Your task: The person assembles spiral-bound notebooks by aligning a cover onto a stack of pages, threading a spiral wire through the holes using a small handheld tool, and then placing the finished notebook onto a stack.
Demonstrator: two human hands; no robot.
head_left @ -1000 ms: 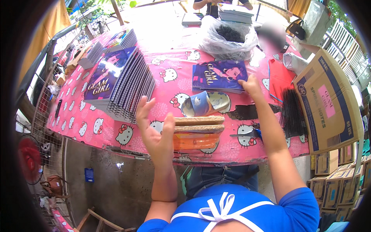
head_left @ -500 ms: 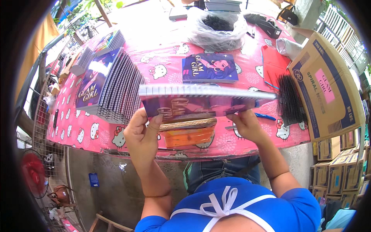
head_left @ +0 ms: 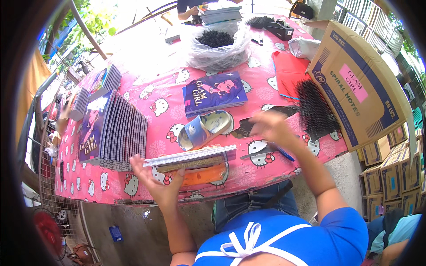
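My left hand (head_left: 157,186) is at the left end of an unbound notebook (head_left: 191,155), its thumb in front and its fingers by the end. The notebook stands with its hole-punched edge upward, against a gold-and-orange wrapped block (head_left: 204,174). My right hand (head_left: 277,131) is raised over the table, apart from the notebook, its fingers slightly blurred, spread and with nothing visible in them. Under and beside it are a dark flat piece (head_left: 242,128), a grey flat blade (head_left: 257,151) and a blue pen (head_left: 285,153). A blue slide sandal (head_left: 204,129) lies behind the notebook.
A tall stack of spiral notebooks (head_left: 126,133) stands at left. Purple-covered notebooks (head_left: 215,93) lie mid-table. Black spiral coils (head_left: 315,111) lie beside a large cardboard box (head_left: 359,84). Farther back is a plastic bag (head_left: 217,51) of black coils. Another person's hand (head_left: 191,13) shows at the far edge.
The notebook has come down from the air, held by both hands, to stand at the wrapped block. My right hand has let go and lifted away. The sandal now shows.
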